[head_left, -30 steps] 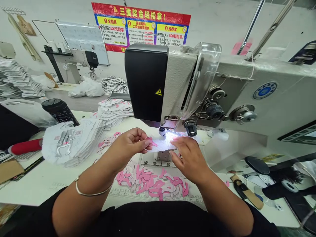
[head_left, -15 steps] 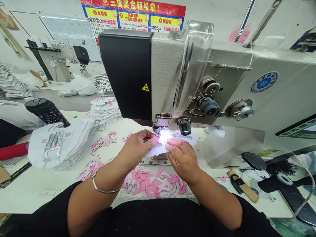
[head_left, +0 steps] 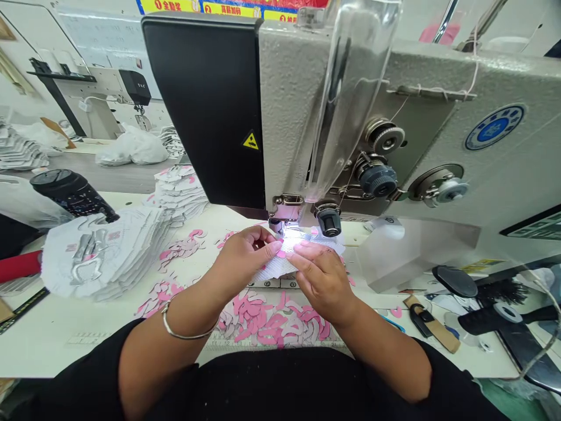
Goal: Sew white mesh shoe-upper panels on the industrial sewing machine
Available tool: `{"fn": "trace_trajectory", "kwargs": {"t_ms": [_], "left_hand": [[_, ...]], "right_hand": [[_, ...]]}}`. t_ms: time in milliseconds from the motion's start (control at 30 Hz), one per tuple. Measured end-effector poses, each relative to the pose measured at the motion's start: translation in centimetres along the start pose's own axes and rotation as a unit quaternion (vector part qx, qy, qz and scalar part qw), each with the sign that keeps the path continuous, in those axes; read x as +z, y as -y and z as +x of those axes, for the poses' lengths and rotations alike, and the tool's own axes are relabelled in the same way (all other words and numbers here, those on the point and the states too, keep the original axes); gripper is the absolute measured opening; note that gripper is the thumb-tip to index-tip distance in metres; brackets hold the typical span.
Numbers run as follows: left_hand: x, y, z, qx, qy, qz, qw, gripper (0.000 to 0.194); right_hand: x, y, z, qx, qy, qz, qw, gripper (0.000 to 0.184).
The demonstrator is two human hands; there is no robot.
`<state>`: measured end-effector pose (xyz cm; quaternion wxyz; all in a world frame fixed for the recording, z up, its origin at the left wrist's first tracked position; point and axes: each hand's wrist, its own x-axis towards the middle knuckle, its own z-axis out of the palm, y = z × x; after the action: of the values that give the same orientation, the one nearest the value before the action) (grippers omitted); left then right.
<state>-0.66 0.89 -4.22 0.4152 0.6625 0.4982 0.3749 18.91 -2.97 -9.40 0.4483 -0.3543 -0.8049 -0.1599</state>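
Observation:
A white mesh fabric piece (head_left: 274,269) lies under the needle area of a sewing machine (head_left: 284,111), brightly lit by the machine's lamp. My left hand (head_left: 245,254) pinches its left edge between thumb and forefinger, beside a small pink piece (head_left: 281,254). On the right, my right hand (head_left: 323,282) has its fingers bunched on the same fabric, close to the presser foot. Glare and my fingers hide the exact stitching spot. Many loose pink and pale curved cut-outs (head_left: 267,318) lie on the table just in front of the machine.
To the left stand a stack of white fabric panels (head_left: 107,251), another stack (head_left: 179,190) and a black bottle (head_left: 72,193). A translucent bin (head_left: 412,251) is right of the needle. Farther right lie a brush (head_left: 502,292) and a tan strip (head_left: 438,330). A second sewing machine (head_left: 103,96) stands behind.
The view has come closer to the machine, which appears larger. My right fingers have shifted slightly left on the fabric; my left hand keeps its pinch almost in place.

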Motion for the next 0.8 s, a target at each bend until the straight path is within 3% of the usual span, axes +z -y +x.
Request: {"fn": "trace_trajectory", "kwargs": {"t_ms": [267, 567, 800], "left_hand": [[-0.5, 0.0, 0.3, -0.013, 0.028, -0.032, 0.999, 0.028], [-0.5, -0.8, 0.6, -0.043, 0.027, 0.028, 0.998, 0.022], [0.7, -0.4, 0.5, -0.064, 0.015, -0.115, 0.991, 0.021]], "right_hand": [[0.1, 0.0, 0.0, -0.005, -0.02, -0.006, 1.0, 0.041], [-0.3, 0.2, 0.4, 0.005, -0.014, -0.01, 1.0, 0.037], [-0.4, 0.1, 0.5, 0.016, -0.011, -0.005, 1.0, 0.036]]}}
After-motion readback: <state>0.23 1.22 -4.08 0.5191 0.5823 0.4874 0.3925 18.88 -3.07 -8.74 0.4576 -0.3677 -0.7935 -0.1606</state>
